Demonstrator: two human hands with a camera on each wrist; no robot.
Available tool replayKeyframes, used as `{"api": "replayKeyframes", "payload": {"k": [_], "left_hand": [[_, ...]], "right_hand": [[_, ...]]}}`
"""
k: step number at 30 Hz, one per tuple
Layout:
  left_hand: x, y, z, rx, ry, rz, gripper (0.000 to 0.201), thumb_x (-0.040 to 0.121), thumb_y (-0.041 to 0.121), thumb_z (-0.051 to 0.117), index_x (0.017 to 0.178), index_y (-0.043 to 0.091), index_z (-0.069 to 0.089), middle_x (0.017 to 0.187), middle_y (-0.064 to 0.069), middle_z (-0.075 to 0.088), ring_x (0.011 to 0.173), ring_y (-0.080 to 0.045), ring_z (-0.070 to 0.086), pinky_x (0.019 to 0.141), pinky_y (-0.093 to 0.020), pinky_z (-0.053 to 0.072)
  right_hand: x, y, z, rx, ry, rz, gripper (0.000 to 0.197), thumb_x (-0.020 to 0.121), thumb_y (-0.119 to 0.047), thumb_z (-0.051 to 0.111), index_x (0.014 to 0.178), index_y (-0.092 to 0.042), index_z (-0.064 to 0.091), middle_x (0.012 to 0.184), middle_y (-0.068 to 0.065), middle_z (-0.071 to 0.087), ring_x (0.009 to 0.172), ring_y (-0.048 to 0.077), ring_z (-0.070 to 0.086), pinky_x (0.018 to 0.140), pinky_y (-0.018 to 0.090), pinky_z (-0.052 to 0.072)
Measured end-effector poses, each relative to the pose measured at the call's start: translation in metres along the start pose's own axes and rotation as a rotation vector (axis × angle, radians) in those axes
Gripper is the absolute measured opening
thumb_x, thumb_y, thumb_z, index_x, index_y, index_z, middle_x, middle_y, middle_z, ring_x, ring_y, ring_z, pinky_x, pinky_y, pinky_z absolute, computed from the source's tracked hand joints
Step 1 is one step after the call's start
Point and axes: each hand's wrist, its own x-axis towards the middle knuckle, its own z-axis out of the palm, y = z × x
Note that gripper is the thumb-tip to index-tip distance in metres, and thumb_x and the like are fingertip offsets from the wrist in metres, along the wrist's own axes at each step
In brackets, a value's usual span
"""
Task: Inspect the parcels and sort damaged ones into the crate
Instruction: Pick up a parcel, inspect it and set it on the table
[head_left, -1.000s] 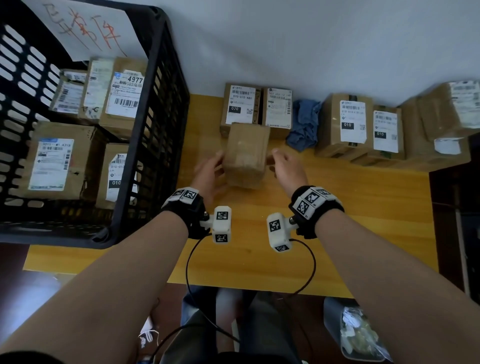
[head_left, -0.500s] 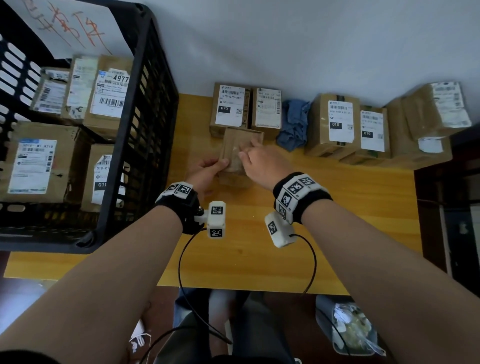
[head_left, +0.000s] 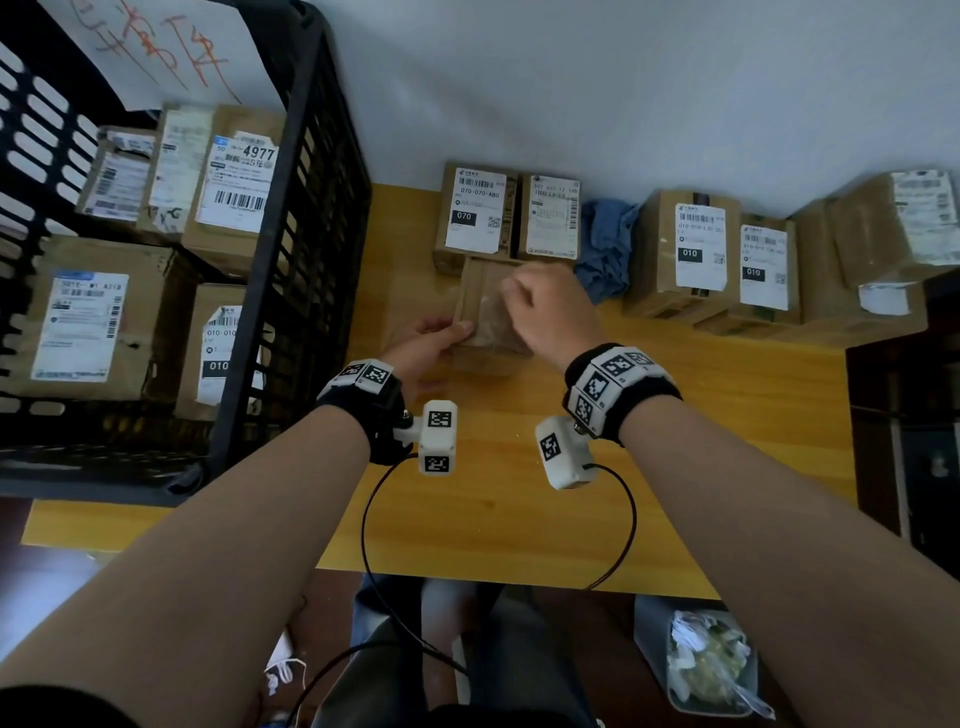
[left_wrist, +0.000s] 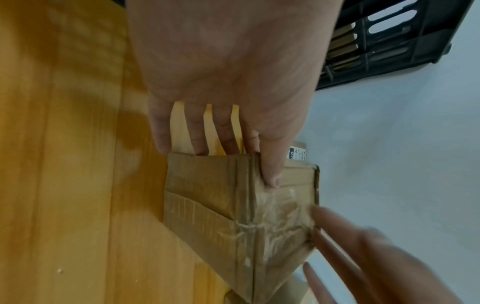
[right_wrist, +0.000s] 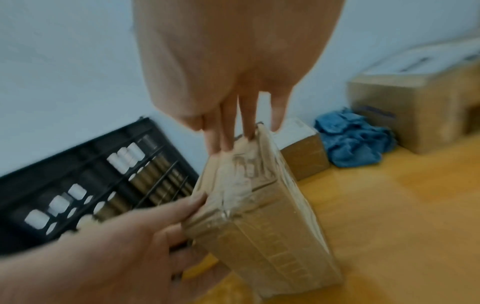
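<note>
Two hands work one small brown cardboard parcel (head_left: 485, 317), which stands on edge on the yellow wooden counter (head_left: 675, 405) at about 12 o'clock from me, just in front of the labelled boxes along the wall. I keep it tilted up so that its taped face turns toward my eyes; lying flat, that face would be hidden.

My left hand (head_left: 423, 345) grips the near left corner, thumb curled over the top edge and fingers behind, as the left wrist view shows (left_wrist: 270, 164). I judge this grip serves as the pivot and stops the parcel sliding. My right hand (head_left: 545, 312) comes over the top, fingers held straight and close together, their tips resting on the far upper edge (right_wrist: 228, 142); it steadies and feels rather than clasps.

Crinkled clear tape (left_wrist: 272, 222) crosses the face between the two hands, and the cardboard beneath looks creased. Whether that counts as damage I cannot settle from these views; inspection is, I judge, under way.

At 9 to 10 o'clock stands the black slotted plastic crate (head_left: 311, 249), already holding several labelled cardboard boxes (head_left: 78, 317), close enough that a rejected parcel needs only a short carry left. A crumpled blue cloth (head_left: 605, 249) lies at 1 o'clock between two groups of boxes.
</note>
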Motion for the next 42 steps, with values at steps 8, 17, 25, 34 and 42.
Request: {"api": "replayKeyframes", "payload": {"k": [8,17,25,34,42], "left_hand": [[-0.01,0.003,0.005,-0.048,-0.071,0.057,0.037,0.093,0.04,0.077,0.127,0.047,0.064,0.133,0.008,0.066,0.125,-0.022,0.061,0.099,-0.059,0.053],[-0.018,0.026,0.008,-0.063,-0.006,0.01,0.064,0.091,0.078,0.053,0.129,0.027,0.065,0.131,0.001,0.069,0.123,-0.027,0.062,0.1,-0.063,0.052],[-0.037,0.042,0.009,-0.108,-0.081,0.063,0.043,0.094,0.007,0.054,0.128,0.031,0.066,0.128,-0.004,0.067,0.119,-0.022,0.06,0.1,-0.056,0.051],[-0.035,0.025,0.008,-0.22,-0.017,0.019,0.025,0.107,0.03,0.049,0.124,0.019,0.064,0.126,-0.001,0.068,0.123,-0.023,0.061,0.105,-0.059,0.047],[-0.028,0.009,0.015,-0.046,0.012,0.009,0.02,0.096,0.022,0.077,0.111,0.022,0.064,0.123,-0.006,0.07,0.114,-0.025,0.067,0.097,-0.05,0.057]], "right_hand": [[-0.002,0.005,-0.004,0.54,-0.081,0.636,0.052,0.11,-0.043,0.036,0.134,-0.003,0.059,0.128,0.025,0.065,0.115,0.04,0.062,0.101,0.057,0.052],[-0.005,0.0,-0.008,0.598,0.047,0.63,0.063,0.104,-0.059,0.035,0.114,-0.005,0.066,0.11,0.02,0.07,0.099,0.034,0.068,0.094,0.051,0.055],[-0.015,-0.005,-0.019,0.772,-0.13,0.715,0.016,0.096,-0.017,0.061,0.11,-0.016,0.07,0.097,0.012,0.069,0.089,0.032,0.068,0.089,0.052,0.061],[-0.028,0.01,-0.001,0.703,-0.047,0.674,0.029,0.089,0.001,0.05,0.091,-0.024,0.064,0.094,0.004,0.068,0.096,0.026,0.068,0.093,0.052,0.06],[-0.033,0.003,-0.018,0.438,-0.004,0.459,0.037,0.101,-0.01,0.049,0.133,-0.019,0.065,0.134,0.0,0.065,0.127,0.019,0.059,0.109,0.034,0.046]]}}
